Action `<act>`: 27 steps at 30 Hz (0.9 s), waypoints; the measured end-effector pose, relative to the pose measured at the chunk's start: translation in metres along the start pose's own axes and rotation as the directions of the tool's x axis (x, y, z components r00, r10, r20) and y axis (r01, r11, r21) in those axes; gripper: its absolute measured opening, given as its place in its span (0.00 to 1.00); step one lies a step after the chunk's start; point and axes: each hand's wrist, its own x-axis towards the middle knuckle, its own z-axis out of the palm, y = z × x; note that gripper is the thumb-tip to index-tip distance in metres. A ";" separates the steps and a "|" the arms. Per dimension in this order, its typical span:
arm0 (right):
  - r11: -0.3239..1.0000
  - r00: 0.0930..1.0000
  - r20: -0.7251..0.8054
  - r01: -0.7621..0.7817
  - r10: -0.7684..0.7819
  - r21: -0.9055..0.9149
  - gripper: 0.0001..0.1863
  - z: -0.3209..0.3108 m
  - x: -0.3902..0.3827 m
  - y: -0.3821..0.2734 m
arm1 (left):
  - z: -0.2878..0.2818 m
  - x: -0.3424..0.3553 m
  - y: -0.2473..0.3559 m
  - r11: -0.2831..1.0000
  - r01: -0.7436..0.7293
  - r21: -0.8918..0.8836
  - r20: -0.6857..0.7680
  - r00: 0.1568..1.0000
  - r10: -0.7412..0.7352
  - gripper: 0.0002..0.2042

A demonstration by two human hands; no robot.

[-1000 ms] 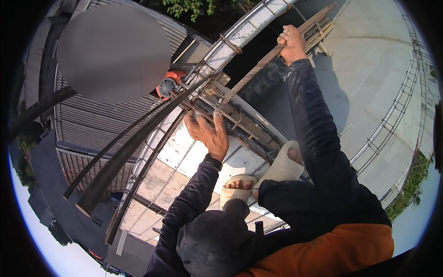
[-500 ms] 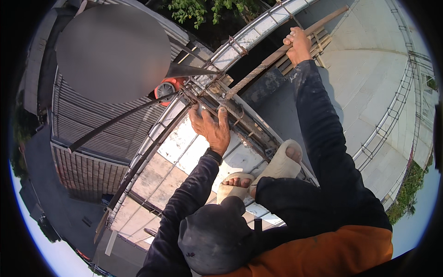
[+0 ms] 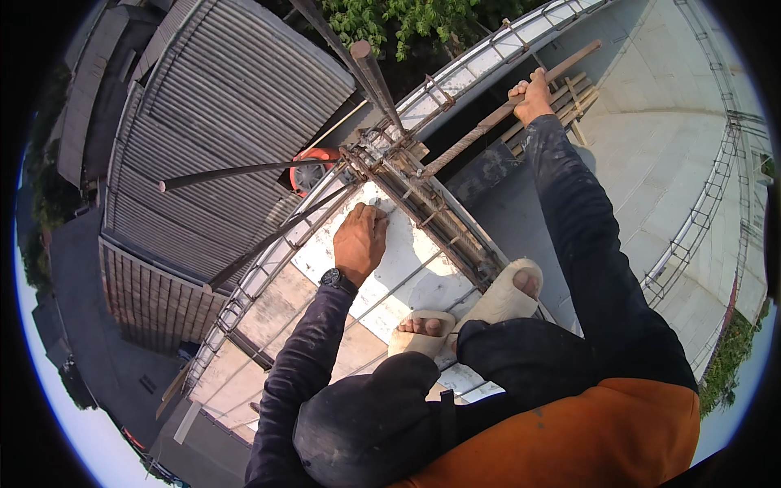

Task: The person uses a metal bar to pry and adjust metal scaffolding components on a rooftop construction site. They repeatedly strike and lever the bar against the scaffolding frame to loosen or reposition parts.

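My right hand is closed round a thick, rusty rebar that rises slantwise from the beam cage. The bar's free end sticks out past my fist. My left hand has its fingers curled together over a white panel. What they hold, if anything, is too small to make out. Just beyond those fingers lies the junction of the rusty rebar cage, with other bars standing up from it. One dark upright bar points toward me, and another bar leans left.
My feet in pale sandals stand on panels crossed by thin rods, beside the rebar beam. A red round-faced device sits behind the junction. Corrugated roofing lies lower at left, wooden slats at right. A curved rebar edge runs far right.
My left hand has drawn back from the rebar junction toward me, and its spread fingers have curled together. My right hand keeps its grip on the rebar. The view has shifted slightly.
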 end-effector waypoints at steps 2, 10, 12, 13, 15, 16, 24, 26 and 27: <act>0.998 0.998 -0.005 -0.062 0.062 0.006 0.12 0.002 0.010 -0.004 | 0.003 0.000 0.002 1.000 0.013 0.018 0.000 1.000 -0.013 0.06; 0.997 0.992 -0.103 -0.068 0.071 0.036 0.08 0.013 0.020 -0.011 | 0.004 -0.001 0.009 0.994 0.099 0.038 0.029 0.995 -0.101 0.06; 0.995 0.991 -0.100 -0.079 0.084 0.052 0.09 0.013 0.018 -0.021 | 0.004 0.001 0.006 0.996 0.088 0.029 0.017 0.996 -0.088 0.06; 0.996 0.992 -0.088 -0.092 0.093 0.020 0.12 0.016 0.019 -0.027 | 0.004 0.002 0.004 0.996 0.081 0.021 0.011 0.997 -0.081 0.07; 0.992 0.992 -0.035 -0.125 0.125 0.004 0.16 0.012 0.021 -0.040 | 0.003 0.004 0.003 0.995 0.096 -0.023 0.027 0.995 -0.096 0.07; 0.990 0.990 -0.011 -0.142 0.142 -0.004 0.18 0.008 0.023 -0.044 | 0.001 0.006 0.003 0.994 0.104 -0.045 0.037 0.994 -0.103 0.07; 0.996 0.994 -0.084 -0.070 0.065 -0.053 0.18 0.001 0.032 -0.049 | -0.030 0.054 0.006 0.981 0.149 0.127 0.450 0.872 -0.191 0.12; 0.998 0.996 -0.084 -0.042 0.037 -0.056 0.18 -0.007 0.034 -0.053 | -0.026 0.061 0.016 0.971 0.183 0.154 0.485 0.842 -0.236 0.11; 0.998 0.997 -0.080 -0.027 0.023 -0.049 0.18 -0.001 0.025 -0.049 | -0.030 0.062 0.017 0.961 0.211 0.178 0.494 0.826 -0.272 0.11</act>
